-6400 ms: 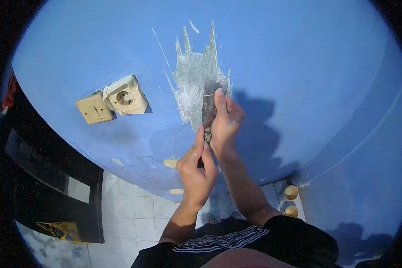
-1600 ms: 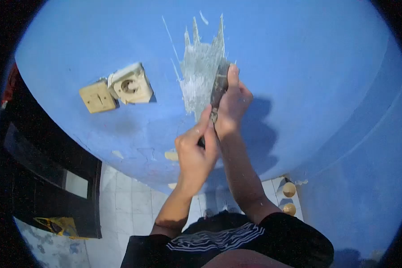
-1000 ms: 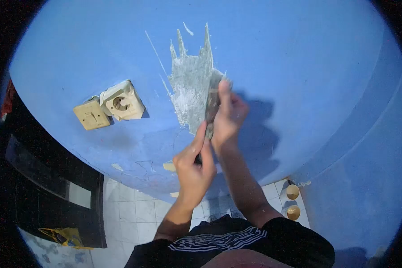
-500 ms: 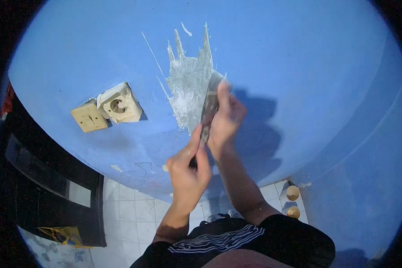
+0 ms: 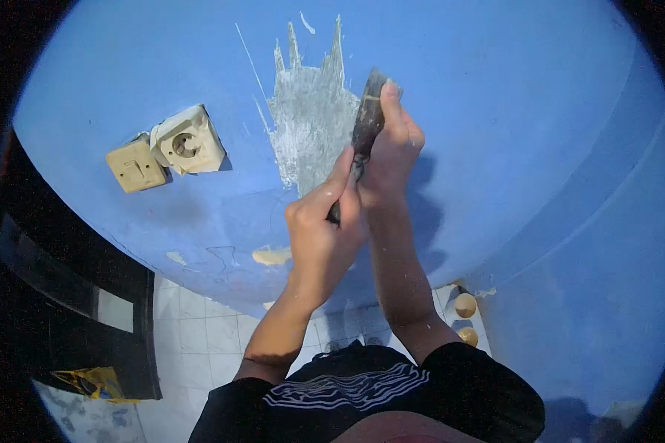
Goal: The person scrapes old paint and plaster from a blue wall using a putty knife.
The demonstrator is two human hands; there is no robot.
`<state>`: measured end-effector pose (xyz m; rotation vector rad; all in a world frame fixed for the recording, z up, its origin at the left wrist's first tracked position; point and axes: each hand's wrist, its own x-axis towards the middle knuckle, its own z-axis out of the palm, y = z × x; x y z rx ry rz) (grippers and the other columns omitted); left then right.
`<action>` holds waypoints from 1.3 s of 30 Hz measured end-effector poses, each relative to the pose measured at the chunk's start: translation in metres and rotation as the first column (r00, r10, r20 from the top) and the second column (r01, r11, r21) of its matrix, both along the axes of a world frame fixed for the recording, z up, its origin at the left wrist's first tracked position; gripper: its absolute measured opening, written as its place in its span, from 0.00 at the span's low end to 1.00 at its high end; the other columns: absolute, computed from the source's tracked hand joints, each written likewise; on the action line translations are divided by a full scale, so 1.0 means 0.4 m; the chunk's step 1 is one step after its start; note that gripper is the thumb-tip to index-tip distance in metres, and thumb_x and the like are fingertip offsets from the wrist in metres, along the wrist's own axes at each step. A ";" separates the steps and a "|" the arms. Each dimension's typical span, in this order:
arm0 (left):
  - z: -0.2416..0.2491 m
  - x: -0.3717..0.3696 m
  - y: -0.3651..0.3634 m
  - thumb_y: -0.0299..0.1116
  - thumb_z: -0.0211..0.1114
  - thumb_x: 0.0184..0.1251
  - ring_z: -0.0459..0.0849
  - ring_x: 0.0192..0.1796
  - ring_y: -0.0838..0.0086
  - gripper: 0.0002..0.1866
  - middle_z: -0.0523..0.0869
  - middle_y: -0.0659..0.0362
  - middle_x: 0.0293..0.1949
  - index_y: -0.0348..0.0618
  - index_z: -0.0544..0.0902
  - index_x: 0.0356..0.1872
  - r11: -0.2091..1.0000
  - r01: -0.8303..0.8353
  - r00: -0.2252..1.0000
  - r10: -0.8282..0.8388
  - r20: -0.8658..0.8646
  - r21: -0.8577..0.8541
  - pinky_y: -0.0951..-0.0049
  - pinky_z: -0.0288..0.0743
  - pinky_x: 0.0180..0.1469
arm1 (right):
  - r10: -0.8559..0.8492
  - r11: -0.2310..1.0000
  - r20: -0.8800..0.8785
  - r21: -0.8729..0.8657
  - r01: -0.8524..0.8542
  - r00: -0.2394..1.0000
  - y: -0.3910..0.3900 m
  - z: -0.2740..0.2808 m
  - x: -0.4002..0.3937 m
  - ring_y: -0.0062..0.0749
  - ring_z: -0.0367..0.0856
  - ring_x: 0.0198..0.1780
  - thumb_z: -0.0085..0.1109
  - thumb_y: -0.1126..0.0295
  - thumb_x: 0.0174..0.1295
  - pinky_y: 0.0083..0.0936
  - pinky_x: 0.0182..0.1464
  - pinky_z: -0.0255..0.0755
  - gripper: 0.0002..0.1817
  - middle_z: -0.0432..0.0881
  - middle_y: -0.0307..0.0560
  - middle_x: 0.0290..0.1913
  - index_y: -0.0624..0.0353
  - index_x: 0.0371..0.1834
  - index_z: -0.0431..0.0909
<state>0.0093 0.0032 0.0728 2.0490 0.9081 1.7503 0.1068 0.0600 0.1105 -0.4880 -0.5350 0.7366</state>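
A putty knife [image 5: 369, 118] with a wide grey metal blade is held at a slant at the right edge of a bare grey patch [image 5: 314, 111] on the blue wall. My left hand [image 5: 325, 214] is closed around its dark handle, thumb and forefinger pinching near the neck. Along the blade's right side lies my right hand [image 5: 393, 155], its thumb pressed on the blade near the top and the other fingers behind it. Jagged streaks of scraped paint spike up from the patch.
Left of the patch, a loosely mounted socket [image 5: 188, 144] and a light switch [image 5: 137, 166] stick out from the wall [image 5: 510, 133]. Chipped paint [image 5: 272, 255] shows lower down. Two round yellowish containers [image 5: 465, 306] stand on the white tiled floor [image 5: 222, 332] by the corner.
Both hands and the putty knife have moved up and to the right, the blade shifting to the patch's right edge. The view has tilted down slightly, so the patch sits higher.
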 end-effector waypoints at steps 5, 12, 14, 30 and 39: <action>-0.080 -0.082 -0.042 0.21 0.60 0.69 0.76 0.27 0.84 0.20 0.86 0.58 0.29 0.37 0.80 0.63 0.961 0.108 0.994 -0.110 0.004 -0.255 0.80 0.71 0.30 | 0.029 0.993 -0.066 -0.115 -0.036 0.997 -0.014 -0.101 -0.032 0.13 0.67 0.22 0.60 0.57 0.71 0.19 0.24 0.61 0.20 0.74 0.31 0.21 0.60 0.24 0.79; -0.158 -0.118 -0.032 0.29 0.56 0.76 0.67 0.22 0.87 0.20 0.76 0.68 0.23 0.40 0.76 0.67 0.750 0.446 0.889 -0.310 0.337 -0.489 0.84 0.62 0.25 | -0.102 0.990 0.114 -0.081 0.112 0.988 -0.019 -0.207 -0.025 0.11 0.70 0.25 0.60 0.62 0.71 0.16 0.27 0.63 0.14 0.78 0.31 0.26 0.61 0.32 0.82; -0.155 -0.098 -0.022 0.29 0.56 0.77 0.67 0.22 0.88 0.21 0.75 0.68 0.22 0.39 0.75 0.68 0.742 0.445 0.890 -0.307 0.336 -0.501 0.84 0.62 0.25 | -0.207 0.972 0.237 -0.057 0.227 0.949 -0.026 -0.181 -0.017 0.11 0.69 0.26 0.59 0.63 0.72 0.17 0.27 0.63 0.14 0.78 0.31 0.25 0.62 0.31 0.82; -0.179 -0.068 -0.011 0.25 0.59 0.74 0.70 0.24 0.88 0.23 0.77 0.69 0.25 0.41 0.73 0.69 0.719 0.518 0.850 -0.371 0.375 -0.464 0.85 0.64 0.25 | -0.403 0.867 0.604 0.009 0.499 0.688 -0.070 -0.131 -0.006 0.10 0.66 0.26 0.59 0.69 0.71 0.16 0.26 0.60 0.13 0.76 0.32 0.24 0.65 0.28 0.77; -0.223 0.051 0.055 0.27 0.54 0.78 0.67 0.20 0.88 0.21 0.75 0.69 0.22 0.37 0.73 0.69 0.597 0.783 0.520 -0.472 0.712 -0.175 0.83 0.59 0.19 | -0.568 0.711 0.746 0.232 0.664 0.347 -0.037 -0.063 0.020 0.10 0.65 0.22 0.59 0.71 0.70 0.17 0.22 0.59 0.14 0.73 0.35 0.17 0.65 0.26 0.75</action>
